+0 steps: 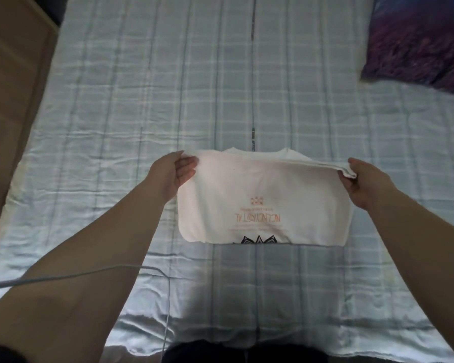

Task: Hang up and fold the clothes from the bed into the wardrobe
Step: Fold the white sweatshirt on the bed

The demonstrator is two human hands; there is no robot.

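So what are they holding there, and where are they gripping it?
A folded white T-shirt: the left hand pinches its far left corner, the right hand its far right corner.

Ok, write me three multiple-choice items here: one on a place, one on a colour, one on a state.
1. Where on the pale blue checked bedsheet lies the purple patterned pillow? A) far right B) near left C) centre
2. What colour is the folded cotton T-shirt? A) black B) white, orange lettering C) red
3. What are the left hand and right hand doing? A) resting flat B) each holding the T-shirt's raised edge C) hanging idle
Answers: A, it sits top right in view; B, pale fabric with orange print; B, each grip closes on one end.
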